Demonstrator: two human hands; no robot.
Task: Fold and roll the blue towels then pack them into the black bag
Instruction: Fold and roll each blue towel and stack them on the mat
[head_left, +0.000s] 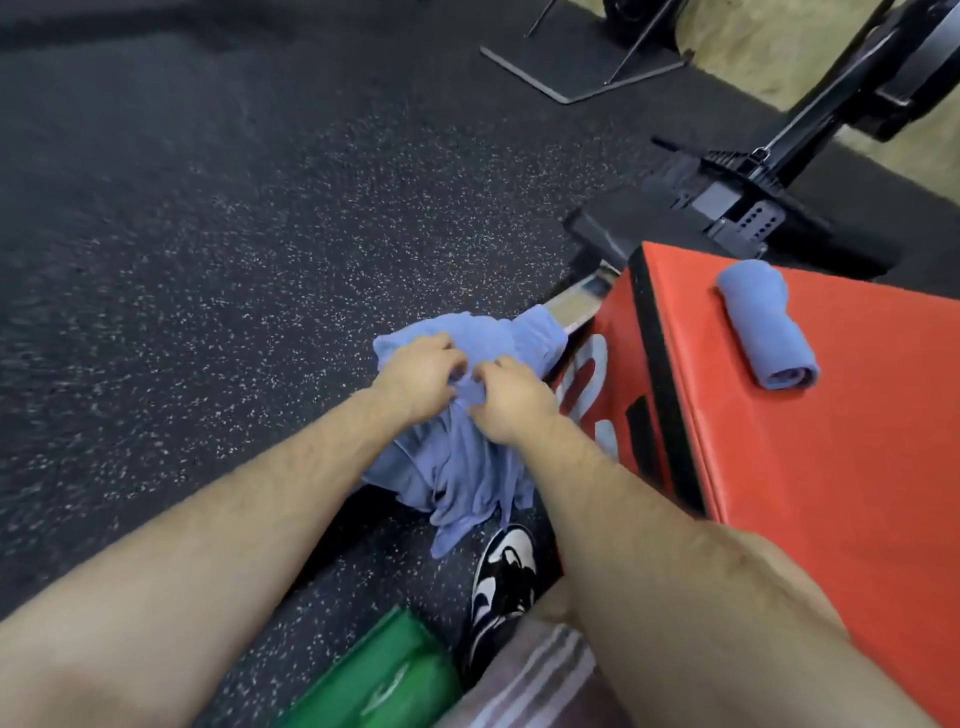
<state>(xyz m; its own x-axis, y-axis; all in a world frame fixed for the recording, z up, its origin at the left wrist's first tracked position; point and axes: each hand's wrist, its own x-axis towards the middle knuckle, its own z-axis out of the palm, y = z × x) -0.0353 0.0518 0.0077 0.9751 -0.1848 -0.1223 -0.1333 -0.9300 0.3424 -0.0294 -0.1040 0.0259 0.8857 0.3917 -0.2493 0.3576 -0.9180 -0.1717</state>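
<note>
The towel (467, 467) hangs bunched, its length running down toward the shoe (504, 577), just left of the box (779, 493). The left hand (421, 371) and right hand (511, 395) pinch its top edge side by side. The box top, probably the folding surface, lies rightward, nearer the right hand, and holds a rolled towel (766, 325). No bag shows.

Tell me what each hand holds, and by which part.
Both the left hand and right hand grip the loose blue towel at its bunched upper part; the rest hangs below. The rolled towel lies untouched.
</note>
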